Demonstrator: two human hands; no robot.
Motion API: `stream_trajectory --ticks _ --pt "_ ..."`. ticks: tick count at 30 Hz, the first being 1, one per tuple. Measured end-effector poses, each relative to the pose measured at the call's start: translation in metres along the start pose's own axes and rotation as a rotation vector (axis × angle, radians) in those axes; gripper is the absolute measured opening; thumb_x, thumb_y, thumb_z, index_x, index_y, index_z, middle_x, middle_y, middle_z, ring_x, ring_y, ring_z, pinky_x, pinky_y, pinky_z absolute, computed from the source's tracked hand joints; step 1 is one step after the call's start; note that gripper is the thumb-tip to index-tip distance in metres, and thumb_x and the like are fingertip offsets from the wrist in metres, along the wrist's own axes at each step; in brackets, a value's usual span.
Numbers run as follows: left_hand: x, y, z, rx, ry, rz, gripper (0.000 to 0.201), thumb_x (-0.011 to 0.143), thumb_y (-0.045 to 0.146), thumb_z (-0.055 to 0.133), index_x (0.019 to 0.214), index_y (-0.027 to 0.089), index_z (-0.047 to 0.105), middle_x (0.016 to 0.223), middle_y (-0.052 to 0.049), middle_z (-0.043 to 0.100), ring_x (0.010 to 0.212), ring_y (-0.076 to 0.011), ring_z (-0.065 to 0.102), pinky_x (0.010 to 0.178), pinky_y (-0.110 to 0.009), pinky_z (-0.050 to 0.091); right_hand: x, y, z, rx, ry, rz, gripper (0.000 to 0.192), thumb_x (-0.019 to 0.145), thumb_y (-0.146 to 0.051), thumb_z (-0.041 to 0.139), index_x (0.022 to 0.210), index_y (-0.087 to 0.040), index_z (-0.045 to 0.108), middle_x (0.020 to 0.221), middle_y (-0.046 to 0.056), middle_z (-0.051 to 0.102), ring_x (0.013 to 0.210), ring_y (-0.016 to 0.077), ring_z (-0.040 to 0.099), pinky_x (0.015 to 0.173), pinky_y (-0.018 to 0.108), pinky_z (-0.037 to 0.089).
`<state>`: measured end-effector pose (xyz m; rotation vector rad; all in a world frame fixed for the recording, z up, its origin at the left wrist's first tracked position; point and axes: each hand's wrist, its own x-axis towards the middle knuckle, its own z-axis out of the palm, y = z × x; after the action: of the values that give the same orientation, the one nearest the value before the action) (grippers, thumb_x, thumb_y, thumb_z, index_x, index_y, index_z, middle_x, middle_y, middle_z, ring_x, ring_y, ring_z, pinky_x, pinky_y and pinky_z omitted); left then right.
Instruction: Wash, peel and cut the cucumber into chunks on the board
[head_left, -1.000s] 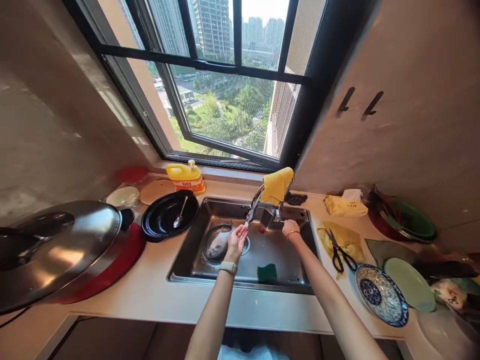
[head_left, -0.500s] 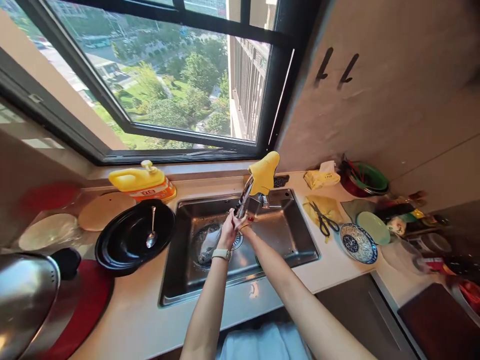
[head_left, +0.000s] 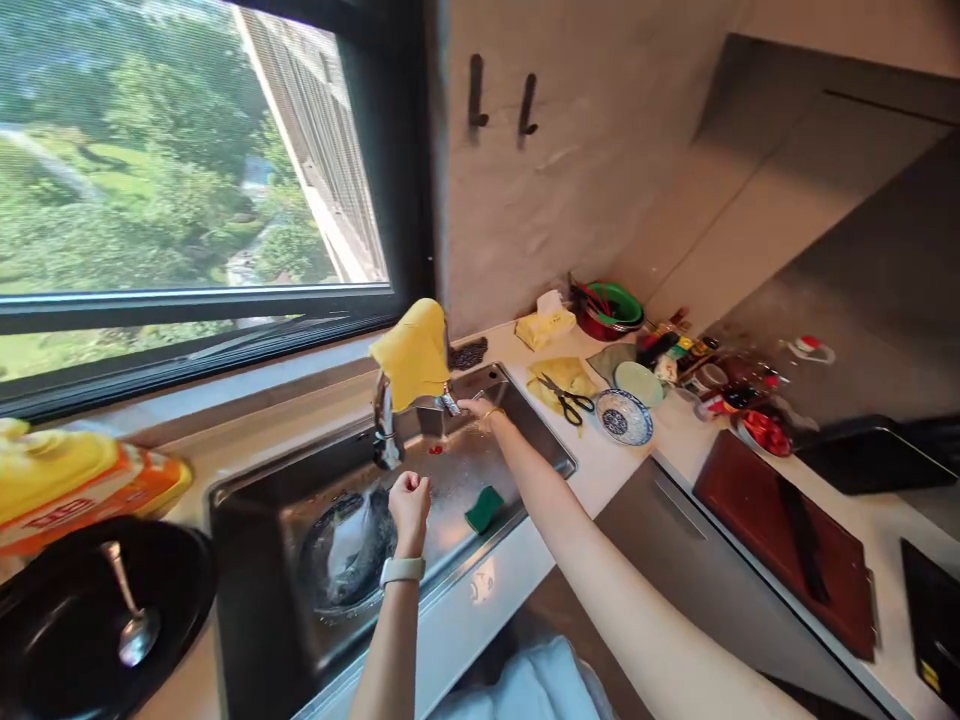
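From here, L hand [head_left: 410, 500] is an empty, loose fist above the sink [head_left: 450, 505]; R hand [head_left: 478, 410] at tap lever [head_left: 449, 398], fingers partly bent, can't tell if gripping.

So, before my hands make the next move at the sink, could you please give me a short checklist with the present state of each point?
1. Right hand at the tap handle: ok, fingers reach it; firmness of grip cannot tell.
2. Left hand free: ok, curled above the sink, nothing seen in it.
3. Tap uncovered: not ok, a yellow cloth hangs over it.
4. Water flow: cannot tell.
5. Sponge away from both hands: ok, it lies apart in the sink.
6. Scissors out of the sink: ok, beside it.
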<state>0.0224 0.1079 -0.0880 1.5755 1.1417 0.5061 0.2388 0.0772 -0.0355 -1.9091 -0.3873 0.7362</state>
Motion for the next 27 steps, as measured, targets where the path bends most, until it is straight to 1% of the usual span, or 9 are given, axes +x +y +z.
stream_trajectory --ticks 3,6,9,12,15,18,20,23,27 --pt "-0.011 0.011 0.020 0.138 -0.165 0.009 0.030 0.072 0.042 0.061 0.089 0.017 0.063 0.098 -0.012 0.068 0.101 -0.0301 0.059 0.088 -0.041 0.043 -0.036 0.020 -0.007 -0.089 0.008 0.032 0.011 0.066 -0.023 0.071 0.071 -0.015 0.065 0.080 0.003 0.066 0.094 0.0218 0.058 0.083 0.033 0.045" --pt "-0.028 0.022 0.043 0.294 -0.188 0.022 0.045 0.074 0.046 0.057 0.108 0.016 0.061 0.122 -0.019 0.061 0.119 -0.0366 0.050 0.097 -0.050 0.035 -0.080 0.043 -0.022 -0.214 -0.069 0.063 0.030 0.061 -0.029 0.077 0.088 -0.019 0.071 0.107 0.006 0.067 0.115 0.0301 0.052 0.099 0.048 0.036" --pt "-0.053 0.031 0.069 0.343 -0.147 0.167 0.051 0.073 0.045 0.055 0.114 0.014 0.057 0.117 -0.017 0.061 0.108 -0.0316 0.056 0.094 -0.045 0.040 -0.123 0.070 -0.050 -0.509 -0.240 0.025 0.051 0.069 -0.039 0.073 0.118 -0.028 0.062 0.136 0.008 0.052 0.129 0.0317 0.040 0.104 0.059 0.024" --pt "-0.088 0.042 0.104 0.342 -0.143 0.297 0.036 0.071 0.042 0.056 0.095 0.015 0.058 0.085 -0.006 0.061 0.076 -0.0217 0.058 0.078 -0.036 0.046 -0.170 0.107 -0.091 -0.670 -0.134 -0.047 0.047 0.079 -0.034 0.065 0.124 -0.026 0.057 0.141 0.010 0.046 0.130 0.0277 0.039 0.104 0.053 0.029" --pt "-0.139 0.055 0.157 0.400 -0.278 0.377 0.017 0.074 0.036 0.050 0.070 0.020 0.052 0.060 0.001 0.049 0.059 -0.0170 0.049 0.070 -0.033 0.045 -0.225 0.152 -0.149 -0.716 0.122 -0.086 0.028 0.079 -0.023 0.061 0.106 -0.018 0.065 0.123 0.012 0.057 0.116 0.0246 0.050 0.095 0.040 0.040" --pt "-0.203 0.064 0.228 0.427 -0.462 0.453 0.019 0.075 0.038 0.051 0.076 0.019 0.057 0.067 -0.003 0.058 0.068 -0.0214 0.057 0.077 -0.036 0.046 -0.285 0.197 -0.226 -0.595 0.257 0.032 0.022 0.079 -0.011 0.054 0.094 -0.018 0.068 0.103 0.008 0.065 0.097 0.0197 0.059 0.083 0.031 0.044" --pt "-0.251 0.067 0.280 0.388 -0.597 0.510 0.031 0.076 0.039 0.052 0.096 0.017 0.061 0.091 -0.010 0.066 0.091 -0.0270 0.062 0.086 -0.039 0.046 -0.328 0.227 -0.283 -0.521 0.335 0.098 0.038 0.075 -0.012 0.059 0.111 -0.022 0.064 0.118 0.009 0.063 0.107 0.0226 0.058 0.091 0.036 0.042" --pt "-0.322 0.067 0.351 0.374 -0.783 0.592 0.044 0.078 0.037 0.049 0.114 0.014 0.059 0.123 -0.018 0.060 0.123 -0.0314 0.051 0.101 -0.044 0.039 -0.392 0.268 -0.358 -0.445 0.489 0.215 0.080 0.068 -0.024 0.071 0.142 -0.025 0.041 0.149 0.013 0.038 0.136 0.0350 0.034 0.107 0.053 0.029" --pt "-0.398 0.064 0.419 0.336 -1.005 0.721 0.043 0.076 0.037 0.047 0.111 0.017 0.061 0.128 -0.017 0.059 0.127 -0.0309 0.049 0.106 -0.044 0.037 -0.461 0.311 -0.415 -0.342 0.739 0.321 0.060 0.079 -0.022 0.060 0.138 -0.018 0.048 0.146 0.015 0.043 0.138 0.0307 0.033 0.110 0.048 0.031"
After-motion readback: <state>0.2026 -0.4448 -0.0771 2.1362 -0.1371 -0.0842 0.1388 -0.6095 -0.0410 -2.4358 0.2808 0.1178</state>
